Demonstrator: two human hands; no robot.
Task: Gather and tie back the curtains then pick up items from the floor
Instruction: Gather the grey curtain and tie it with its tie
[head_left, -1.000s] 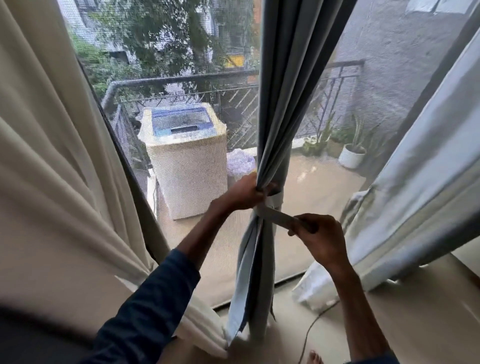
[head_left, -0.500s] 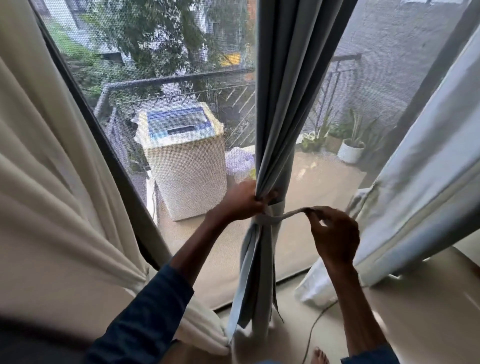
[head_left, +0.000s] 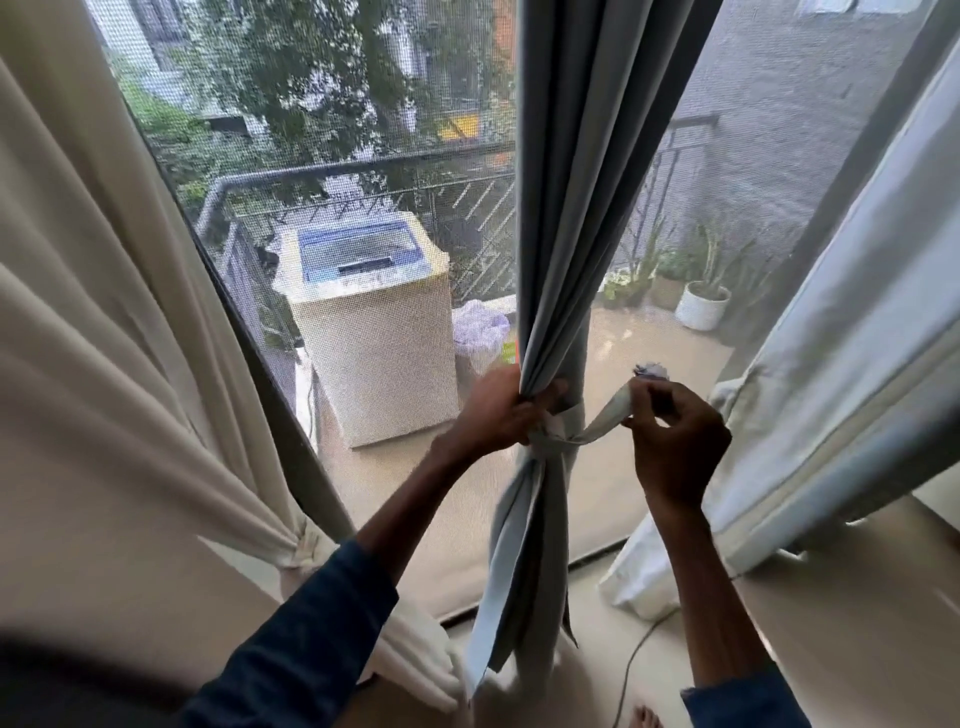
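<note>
A grey curtain (head_left: 576, 208) hangs gathered in the middle of the window. My left hand (head_left: 501, 410) grips the bunched folds at waist height. A grey tie-back strip (head_left: 602, 423) wraps around the bundle just below that hand. My right hand (head_left: 675, 441) pinches the strip's free end, which runs up and to the right. On the left, a cream curtain (head_left: 104, 364) is cinched by a tie (head_left: 304, 551). A pale curtain (head_left: 852, 374) slants down on the right.
A mesh screen (head_left: 311, 130) fills the window; behind it stand a washing machine (head_left: 374, 332), a railing and a white plant pot (head_left: 701, 309). A thin cable (head_left: 631, 670) lies on the beige floor near my bare toes (head_left: 641, 717).
My right hand has carried the strip's end from low in front of the curtain up and to the right, drawing the band around the bundle. My left hand keeps its grip.
</note>
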